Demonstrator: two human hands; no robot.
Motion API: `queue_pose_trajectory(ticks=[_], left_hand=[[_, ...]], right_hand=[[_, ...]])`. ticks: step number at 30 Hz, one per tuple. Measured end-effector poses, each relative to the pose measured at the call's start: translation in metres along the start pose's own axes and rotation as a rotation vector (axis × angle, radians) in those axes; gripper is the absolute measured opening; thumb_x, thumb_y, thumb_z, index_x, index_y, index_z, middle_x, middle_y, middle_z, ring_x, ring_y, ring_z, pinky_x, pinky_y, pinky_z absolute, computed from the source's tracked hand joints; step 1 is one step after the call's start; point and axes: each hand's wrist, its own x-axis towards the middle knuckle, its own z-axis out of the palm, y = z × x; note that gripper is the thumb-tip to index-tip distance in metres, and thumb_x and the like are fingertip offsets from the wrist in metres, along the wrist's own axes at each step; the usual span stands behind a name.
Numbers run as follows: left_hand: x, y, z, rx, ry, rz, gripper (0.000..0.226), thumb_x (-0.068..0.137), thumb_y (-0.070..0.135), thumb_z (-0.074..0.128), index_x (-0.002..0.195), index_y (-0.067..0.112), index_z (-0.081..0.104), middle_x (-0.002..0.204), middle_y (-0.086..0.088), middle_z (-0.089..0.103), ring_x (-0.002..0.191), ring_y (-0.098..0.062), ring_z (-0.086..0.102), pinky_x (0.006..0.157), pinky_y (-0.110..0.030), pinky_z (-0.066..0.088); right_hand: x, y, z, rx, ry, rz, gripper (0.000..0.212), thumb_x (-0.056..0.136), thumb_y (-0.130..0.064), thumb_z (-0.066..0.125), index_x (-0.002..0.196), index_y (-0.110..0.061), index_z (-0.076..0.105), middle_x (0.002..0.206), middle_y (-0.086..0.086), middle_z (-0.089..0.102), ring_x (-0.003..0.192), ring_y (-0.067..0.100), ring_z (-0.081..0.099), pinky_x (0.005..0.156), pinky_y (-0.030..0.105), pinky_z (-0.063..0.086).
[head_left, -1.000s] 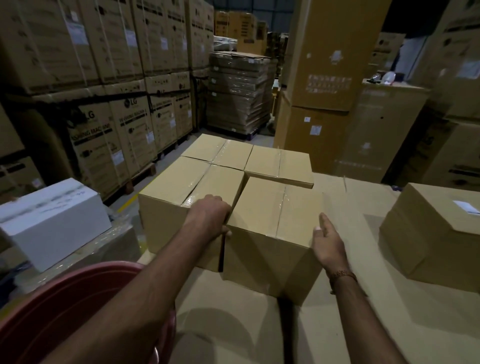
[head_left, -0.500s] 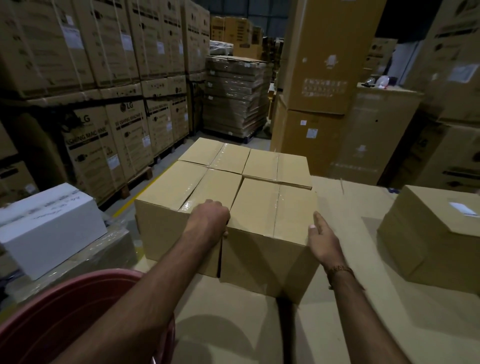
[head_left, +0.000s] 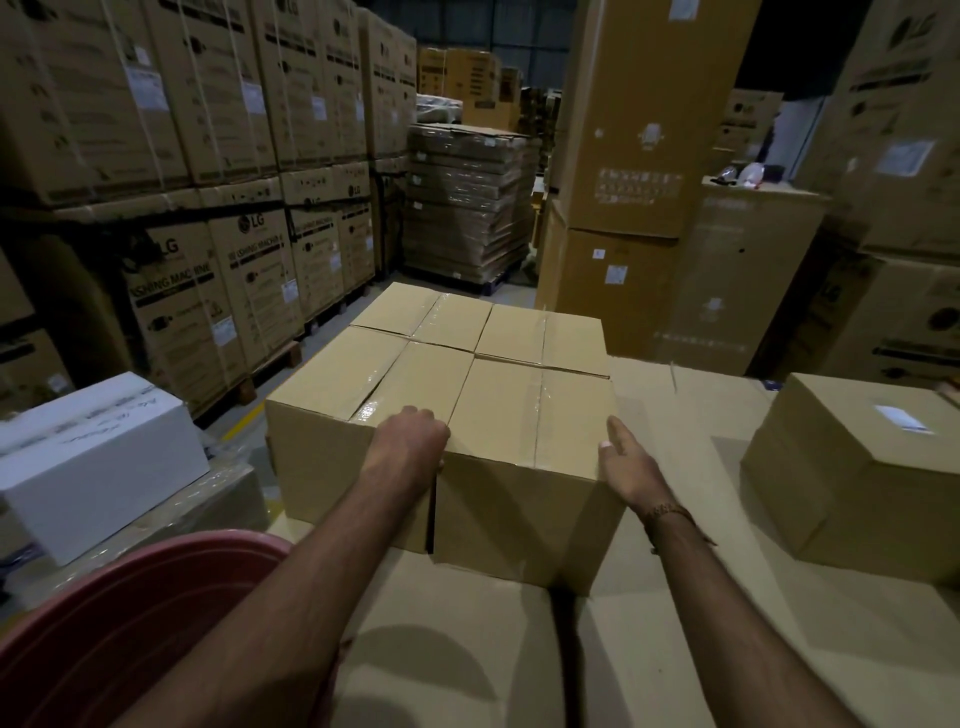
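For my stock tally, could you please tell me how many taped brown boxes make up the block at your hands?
4, in a two-by-two block: near-right box, near-left box, far-left box, far-right box. Others may be hidden behind them.

- Dim warehouse light overall; the far aisle and the upper right corner sink almost to black
- Light falls from overhead and a little from the right, so the top of the near box (head_left: 519, 410) is the brightest surface
- The right-hand box (head_left: 857, 483) throws a soft shadow to its left
- Clear tape (head_left: 371, 408) shows a small white glare
- Blurred arm shadows lie on the cardboard surface (head_left: 675, 660)
- The stacked cartons (head_left: 156, 104) lean inward from wide-angle bending
- The red tub (head_left: 104, 623) is murky and soft
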Motion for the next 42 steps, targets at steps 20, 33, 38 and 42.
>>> queue_pose_trajectory(ticks=[20, 33, 38, 42], left_hand=[[-0.076, 0.207, -0.028, -0.778, 0.299, -0.227, 0.043, 0.095, 0.037, 0.074, 0.135, 0.025, 0.067, 0.137, 0.001, 0.065, 0.124, -0.022, 0.062, 0.103, -0.045, 0.053], [-0.109, 0.357, -0.018, -0.87, 0.201, -0.126, 0.045, 0.097, 0.043, 0.07, 0.14, 0.032, 0.063, 0.141, 0.007, 0.063, 0.124, -0.02, 0.063, 0.101, -0.044, 0.054], [-0.083, 0.381, -0.022, -0.885, 0.171, -0.048, 0.046, 0.097, 0.043, 0.069, 0.142, 0.032, 0.062, 0.14, 0.005, 0.063, 0.122, -0.021, 0.064, 0.1, -0.044, 0.055], [-0.064, 0.411, -0.022, -0.907, 0.148, -0.005, 0.048, 0.096, 0.044, 0.069, 0.142, 0.032, 0.061, 0.14, 0.002, 0.063, 0.122, -0.022, 0.064, 0.1, -0.046, 0.055]], right_hand=[[-0.113, 0.105, -0.126, -0.163, 0.166, -0.214, 0.027, 0.102, -0.029, 0.062, 0.125, -0.021, 0.073, 0.124, 0.003, 0.069, 0.111, 0.022, 0.067, 0.103, 0.041, 0.053], [-0.178, 0.18, -0.246, -0.305, 0.196, -0.183, 0.026, 0.102, -0.028, 0.061, 0.125, -0.022, 0.073, 0.124, -0.001, 0.069, 0.112, 0.018, 0.067, 0.1, 0.038, 0.054], [-0.183, 0.189, -0.268, -0.33, 0.255, -0.131, 0.029, 0.103, -0.031, 0.06, 0.129, -0.024, 0.072, 0.125, -0.001, 0.067, 0.113, 0.018, 0.065, 0.1, 0.038, 0.054], [-0.182, 0.196, -0.281, -0.36, 0.266, -0.108, 0.03, 0.104, -0.032, 0.059, 0.131, -0.025, 0.07, 0.126, -0.002, 0.065, 0.115, 0.018, 0.064, 0.1, 0.038, 0.054]])
